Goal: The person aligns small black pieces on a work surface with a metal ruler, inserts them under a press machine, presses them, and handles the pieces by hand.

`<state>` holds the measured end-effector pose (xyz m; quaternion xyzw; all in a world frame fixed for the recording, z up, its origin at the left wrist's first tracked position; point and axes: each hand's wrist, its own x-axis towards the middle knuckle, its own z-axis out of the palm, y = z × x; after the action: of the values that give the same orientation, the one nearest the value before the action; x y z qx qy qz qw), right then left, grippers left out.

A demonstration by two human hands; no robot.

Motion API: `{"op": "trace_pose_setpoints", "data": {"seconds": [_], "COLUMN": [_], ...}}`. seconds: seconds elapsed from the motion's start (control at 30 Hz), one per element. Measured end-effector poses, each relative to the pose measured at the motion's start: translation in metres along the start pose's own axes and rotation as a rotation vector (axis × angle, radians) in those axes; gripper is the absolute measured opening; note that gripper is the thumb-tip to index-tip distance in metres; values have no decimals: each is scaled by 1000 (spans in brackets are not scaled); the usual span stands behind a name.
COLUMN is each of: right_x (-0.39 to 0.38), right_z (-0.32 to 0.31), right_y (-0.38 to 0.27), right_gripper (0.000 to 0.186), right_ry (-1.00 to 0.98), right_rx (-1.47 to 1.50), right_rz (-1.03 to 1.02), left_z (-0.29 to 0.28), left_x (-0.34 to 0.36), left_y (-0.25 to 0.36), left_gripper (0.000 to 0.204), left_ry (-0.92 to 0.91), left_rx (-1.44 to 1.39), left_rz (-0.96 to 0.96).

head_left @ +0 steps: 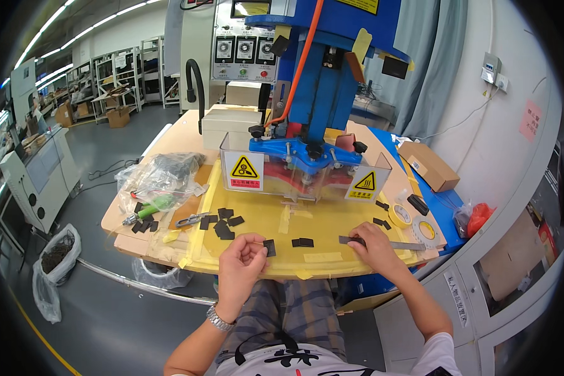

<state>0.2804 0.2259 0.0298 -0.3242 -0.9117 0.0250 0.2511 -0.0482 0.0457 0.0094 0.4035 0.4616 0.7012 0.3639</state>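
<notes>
My left hand (pixel 243 263) pinches a small black square piece (pixel 269 249) at the yellow mat's front edge. My right hand (pixel 373 250) has its fingers on a small dark piece (pixel 351 240) at the left end of a metal strip (pixel 401 245), perhaps a ruler; its fingertips are partly hidden. Two or so black pieces (pixel 302 242) lie between my hands. Several more (pixel 224 230) are scattered left of centre, and others (pixel 380 222) at the right, on the yellow mat (pixel 257 213).
A blue press (pixel 313 94) with clear guards (pixel 244 169) stands behind the mat. A plastic bag (pixel 160 172) and green-handled tool (pixel 160 203) lie left; tape rolls (pixel 400 216) and a cardboard box (pixel 426 169) sit right. A lined bin (pixel 56 257) stands on the floor.
</notes>
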Motion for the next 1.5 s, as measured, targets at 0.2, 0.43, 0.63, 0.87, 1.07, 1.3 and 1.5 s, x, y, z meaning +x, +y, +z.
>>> {"op": "trace_pose_setpoints", "data": {"seconds": [0.2, 0.43, 0.63, 0.87, 1.07, 1.3, 1.5], "right_x": [16, 19, 22, 30, 42, 50, 50], "right_z": [-10, -16, -28, -29, -29, -21, -19], "right_y": [17, 11, -13, -88, -122, -124, -125], "right_gripper": [29, 25, 26, 34, 38, 39, 40], "right_ry": [-182, -204, -69, 16, 43, 101, 99], "right_rx": [163, 224, 326, 179, 44, 10, -23], "right_rz": [117, 40, 121, -192, -308, -404, -417], "left_z": [6, 1, 5, 16, 23, 27, 29], "left_x": [3, 5, 4, -3, -12, -14, -14], "left_y": [-4, -6, 0, 7, 12, 15, 17], "left_gripper": [19, 9, 13, 21, 22, 21, 17], "left_ry": [6, -15, -70, -117, -149, -178, -182], "left_rx": [92, 138, -20, -86, -80, -91, -123], "left_rz": [59, 12, -74, -105, -134, -136, -152]}}
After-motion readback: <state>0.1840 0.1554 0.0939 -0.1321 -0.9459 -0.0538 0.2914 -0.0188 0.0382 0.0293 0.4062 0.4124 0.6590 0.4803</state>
